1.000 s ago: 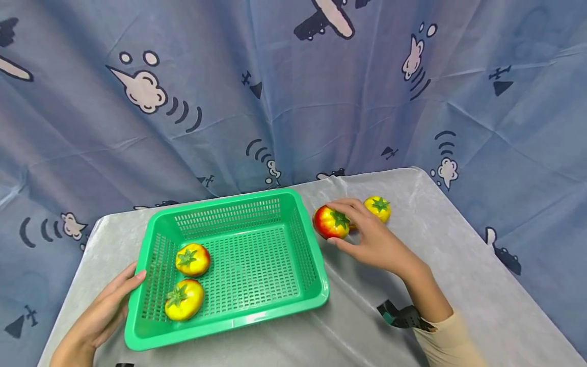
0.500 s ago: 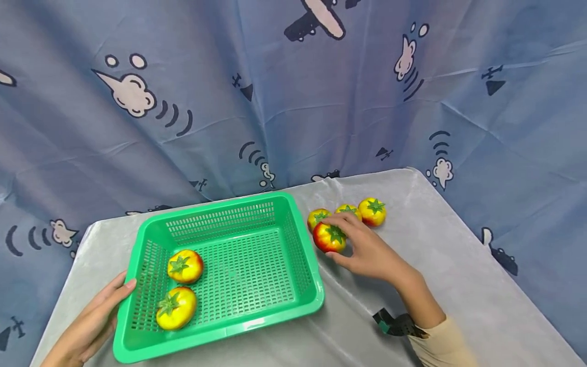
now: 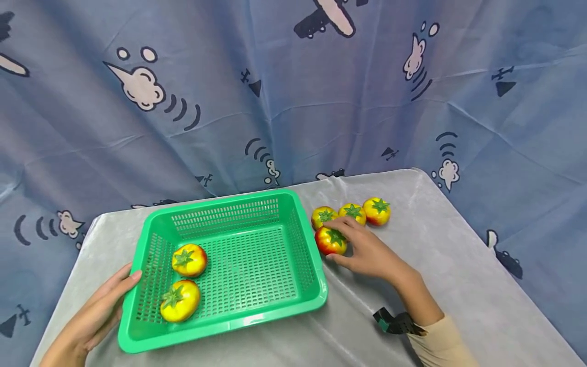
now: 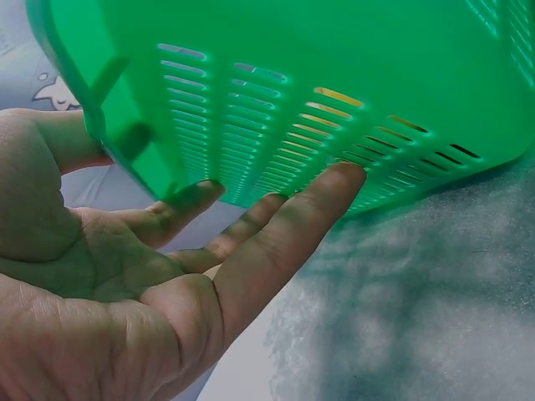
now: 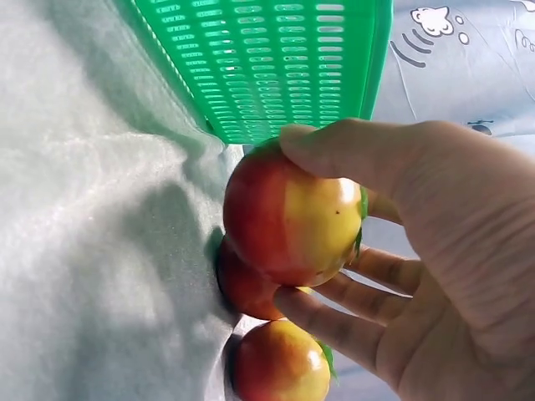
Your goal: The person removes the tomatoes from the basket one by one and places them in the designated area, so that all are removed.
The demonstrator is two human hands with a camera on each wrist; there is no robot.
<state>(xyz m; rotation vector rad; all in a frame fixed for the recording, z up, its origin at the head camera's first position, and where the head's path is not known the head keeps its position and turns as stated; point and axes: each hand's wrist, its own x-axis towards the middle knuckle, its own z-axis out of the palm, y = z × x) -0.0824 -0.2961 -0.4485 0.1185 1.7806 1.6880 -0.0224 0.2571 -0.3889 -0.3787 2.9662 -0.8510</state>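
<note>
My left hand grips the left side of the green plastic basket, thumb over the rim and fingers against the outer slotted wall. Inside the basket lie two yellow-and-red tomatoes, one tomato behind the other tomato. Just right of the basket, my right hand holds a red-and-yellow tomato between thumb and fingers. From the head view I cannot tell whether this tomato touches the cloth.
Behind the right hand, three more tomatoes stand in a row: a left tomato, a middle tomato and a right tomato. A grey-white cloth covers the table. Beyond its back edge hangs a blue patterned curtain.
The right hand has brought its tomato a little nearer to me, uncovering the tomatoes behind it. The left hand stays at the basket's side. The head view has shifted slightly.
</note>
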